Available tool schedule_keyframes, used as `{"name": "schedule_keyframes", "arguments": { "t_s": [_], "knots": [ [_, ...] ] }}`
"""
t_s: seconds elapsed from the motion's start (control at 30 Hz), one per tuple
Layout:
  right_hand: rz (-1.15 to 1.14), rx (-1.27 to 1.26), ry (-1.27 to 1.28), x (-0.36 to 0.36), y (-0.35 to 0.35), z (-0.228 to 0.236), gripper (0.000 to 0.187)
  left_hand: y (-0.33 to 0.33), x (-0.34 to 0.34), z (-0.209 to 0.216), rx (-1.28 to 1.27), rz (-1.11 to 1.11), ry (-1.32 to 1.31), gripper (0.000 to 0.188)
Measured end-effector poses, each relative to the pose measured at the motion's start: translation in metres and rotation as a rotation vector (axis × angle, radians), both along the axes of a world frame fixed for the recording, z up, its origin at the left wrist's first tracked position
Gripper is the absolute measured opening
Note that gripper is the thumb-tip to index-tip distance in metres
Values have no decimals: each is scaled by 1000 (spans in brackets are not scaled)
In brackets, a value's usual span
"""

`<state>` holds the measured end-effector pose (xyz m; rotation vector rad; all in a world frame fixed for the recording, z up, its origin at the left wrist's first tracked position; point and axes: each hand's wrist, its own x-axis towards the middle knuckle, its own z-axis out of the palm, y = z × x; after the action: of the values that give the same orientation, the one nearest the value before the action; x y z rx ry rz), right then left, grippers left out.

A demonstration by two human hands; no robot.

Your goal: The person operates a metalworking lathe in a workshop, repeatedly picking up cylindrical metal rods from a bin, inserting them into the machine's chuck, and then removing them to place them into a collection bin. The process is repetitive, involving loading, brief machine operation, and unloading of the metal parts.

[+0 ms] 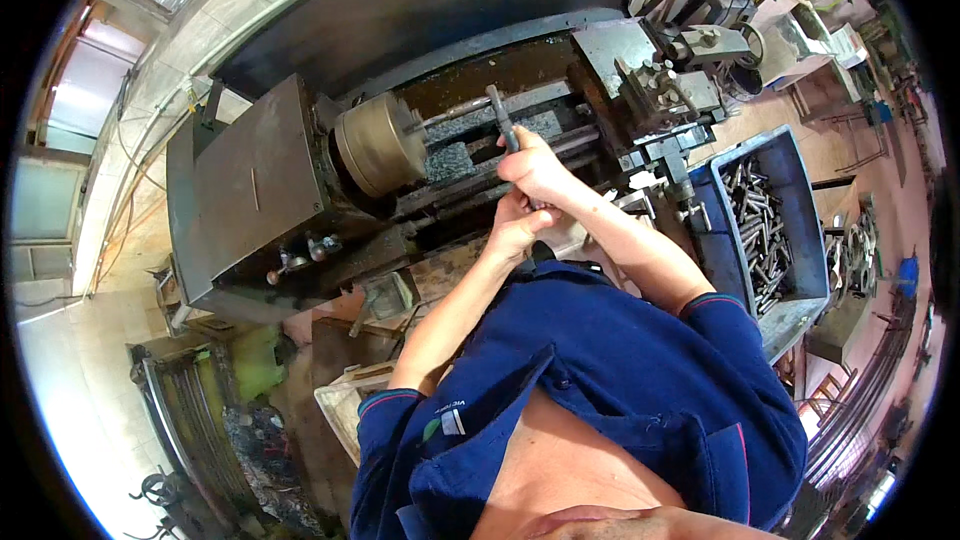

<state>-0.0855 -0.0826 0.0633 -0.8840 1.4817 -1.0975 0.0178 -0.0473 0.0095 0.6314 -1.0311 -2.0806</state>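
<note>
Dark-grey metal rod [503, 120] clamped in our right hand [537, 165], left hand [518, 228] hold uncertain, near the black metal lathe's [245, 165] front edge; likely mid-handling, needing steadiness next

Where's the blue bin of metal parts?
In the head view, the blue bin is on the right, beside the machine, beyond the right hand.

The metal rod [500, 112] is slim and straight, grey toward its far end and darker near my fingers. I have it in my right grip [535, 170], slanting away from me and a little to the left, its bare end over the lathe [382, 145]. My curled fingers cover its near part, so its full length is hidden.
</note>
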Motion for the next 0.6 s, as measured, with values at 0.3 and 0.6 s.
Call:
{"name": "schedule_keyframes", "arguments": {
  "t_s": [0.3,0.6],
  "knots": [
    [100,-57,27,6,-6,9,28,-3,6,13,-70,22,-86,45],
    [98,3,46,11,-8,2,22,-2,13,11,-79,55,-113,50]
  ]
}}
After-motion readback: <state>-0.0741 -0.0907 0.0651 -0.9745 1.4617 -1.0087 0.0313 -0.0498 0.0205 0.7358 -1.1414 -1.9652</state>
